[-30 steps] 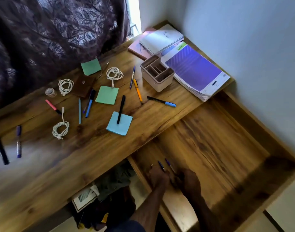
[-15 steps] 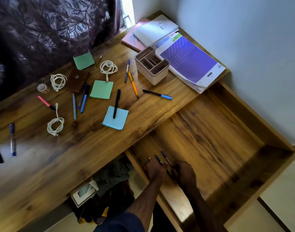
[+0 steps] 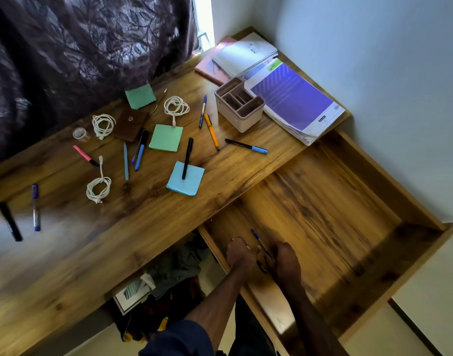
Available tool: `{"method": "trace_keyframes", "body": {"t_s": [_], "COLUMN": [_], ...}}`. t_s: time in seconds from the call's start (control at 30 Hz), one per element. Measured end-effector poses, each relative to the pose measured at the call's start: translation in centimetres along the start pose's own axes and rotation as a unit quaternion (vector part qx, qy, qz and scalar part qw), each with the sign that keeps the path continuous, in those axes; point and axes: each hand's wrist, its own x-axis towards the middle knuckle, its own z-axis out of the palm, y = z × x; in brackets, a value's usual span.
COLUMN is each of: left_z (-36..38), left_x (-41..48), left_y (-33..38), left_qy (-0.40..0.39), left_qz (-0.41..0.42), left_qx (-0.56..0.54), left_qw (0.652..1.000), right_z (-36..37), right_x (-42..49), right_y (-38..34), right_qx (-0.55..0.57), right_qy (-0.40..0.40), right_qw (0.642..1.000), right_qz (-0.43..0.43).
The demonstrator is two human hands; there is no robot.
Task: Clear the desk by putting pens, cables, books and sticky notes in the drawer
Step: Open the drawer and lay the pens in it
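Note:
Both my hands are down in the open wooden drawer [image 3: 323, 214], near its front left corner. My left hand [image 3: 242, 253] is closed, with a pale pen tip showing at its knuckles. My right hand [image 3: 284, 260] is closed over the lower end of a blue pen [image 3: 256, 237] lying between the hands. On the desk [image 3: 143, 240] lie several pens, among them an orange pen [image 3: 212, 131] and a black pen [image 3: 187, 158] on blue sticky notes [image 3: 186, 178]. There are also green sticky notes [image 3: 166, 137], white cables [image 3: 176, 106] [image 3: 99, 188] and a purple book [image 3: 294, 104].
A beige pen organizer [image 3: 239, 104] stands beside the books, with a spiral notebook [image 3: 243, 56] behind it. A brown wallet [image 3: 130, 127] and a tape roll [image 3: 80, 134] sit near the dark curtain [image 3: 79, 47]. A wall runs along the drawer's right side. Clutter lies under the desk.
My hands have stayed at the drawer's front left corner and drawn a little closer together. Two blue pens showed between them before; only one shows now.

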Motion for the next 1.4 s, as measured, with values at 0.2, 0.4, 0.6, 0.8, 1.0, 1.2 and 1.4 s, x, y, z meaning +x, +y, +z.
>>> {"method": "trace_keyframes", "body": {"t_s": [0.2,0.4,0.6,0.8,1.0,1.2,1.4], "left_z": [-2.1,-1.5,-1.3,-3.0,-9.0,-18.7,-28.4], "left_x": [-2.0,-2.2,-2.3,-3.4,-4.7,-5.9,-1.4], "left_y": [0.7,0.3,0.0,0.3,0.7,0.2,-3.6], "left_qy": [-0.025,-0.029,-0.018,-0.026,-0.005,0.026,0.101], "left_qz": [0.032,0.066,0.093,0.119,0.226,0.329,0.301], "left_qx": [0.054,0.088,0.099,0.108,0.055,-0.003,-0.024], "left_qw": [0.998,0.993,0.991,0.987,0.972,0.944,0.948], "right_z": [-0.6,-0.4,0.1,-0.3,-2.1,-3.5,-2.7], "right_x": [-0.7,-1.5,-1.9,-1.6,-1.1,-0.9,-0.5], "right_y": [-0.8,-0.3,-0.2,-1.3,-6.0,-13.6,-24.3], "right_qx": [0.002,0.018,0.030,0.043,0.138,0.190,0.174], "right_qy": [-0.006,0.006,0.017,0.017,0.081,0.165,0.165], "right_qw": [0.999,0.998,0.998,0.998,0.985,0.954,0.946], "right_qz": [0.042,0.063,0.055,0.046,-0.069,-0.163,-0.216]}}
